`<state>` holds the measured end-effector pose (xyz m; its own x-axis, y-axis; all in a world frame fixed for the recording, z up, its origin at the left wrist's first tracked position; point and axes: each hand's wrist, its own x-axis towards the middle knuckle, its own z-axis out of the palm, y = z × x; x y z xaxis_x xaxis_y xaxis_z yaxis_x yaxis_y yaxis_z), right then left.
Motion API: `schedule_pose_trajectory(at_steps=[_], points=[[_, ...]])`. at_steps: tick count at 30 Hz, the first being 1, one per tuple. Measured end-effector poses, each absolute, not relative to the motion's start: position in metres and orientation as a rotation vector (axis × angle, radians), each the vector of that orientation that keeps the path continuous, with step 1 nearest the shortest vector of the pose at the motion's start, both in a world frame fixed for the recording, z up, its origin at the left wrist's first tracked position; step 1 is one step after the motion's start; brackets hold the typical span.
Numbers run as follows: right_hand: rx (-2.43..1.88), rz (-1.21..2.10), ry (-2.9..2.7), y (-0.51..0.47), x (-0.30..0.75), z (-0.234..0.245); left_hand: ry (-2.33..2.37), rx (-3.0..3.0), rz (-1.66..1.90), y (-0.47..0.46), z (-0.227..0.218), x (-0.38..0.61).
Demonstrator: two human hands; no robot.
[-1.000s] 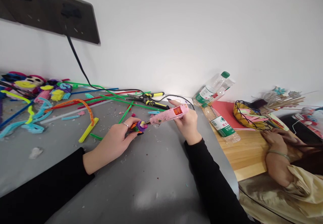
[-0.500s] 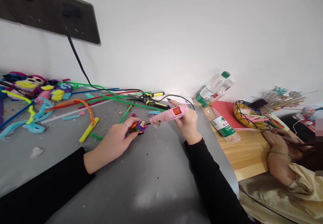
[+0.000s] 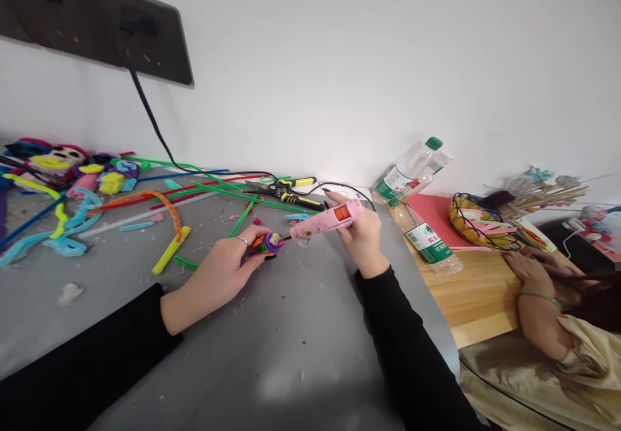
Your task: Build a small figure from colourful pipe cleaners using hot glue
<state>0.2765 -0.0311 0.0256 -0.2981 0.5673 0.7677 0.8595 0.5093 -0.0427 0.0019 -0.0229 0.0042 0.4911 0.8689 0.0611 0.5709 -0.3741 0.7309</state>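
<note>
My left hand [image 3: 226, 263] pinches a small pipe-cleaner piece [image 3: 273, 243] with purple, yellow, green and orange fuzz between thumb and fingers. Wrapped round a pink hot glue gun [image 3: 324, 220], my right hand [image 3: 361, 240] holds it nearly level. Its nozzle points left and meets, or nearly meets, the top of the colourful piece; the exact contact is too small to make out. A black cord runs from behind the right hand along the wall. Just beyond the hands lie yellow-and-black pliers [image 3: 286, 191] and several loose pipe cleaners [image 3: 228, 188].
Pipe-cleaner figures [image 3: 63, 162] are heaped at the far left on the grey table [image 3: 291, 366]. Plastic bottles [image 3: 429, 243] lean and lie at the right, near a wire basket [image 3: 466, 221]. Another person's hands [image 3: 533, 269] rest at the wooden table [image 3: 470, 301].
The glue gun has shifted very slightly right, its nozzle drawing back a little from the pipe-cleaner piece. My left hand stays in place.
</note>
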Motion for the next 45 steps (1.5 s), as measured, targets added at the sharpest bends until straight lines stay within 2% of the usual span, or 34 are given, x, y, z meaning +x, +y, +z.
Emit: schedule_pose_trajectory(at_steps=[45], points=[[-1.062, -0.499, -1.969, -0.0297, 0.2689, 0.0271, 1.169, 2.070, 0.534, -0.0232, 0.0055, 0.0022]])
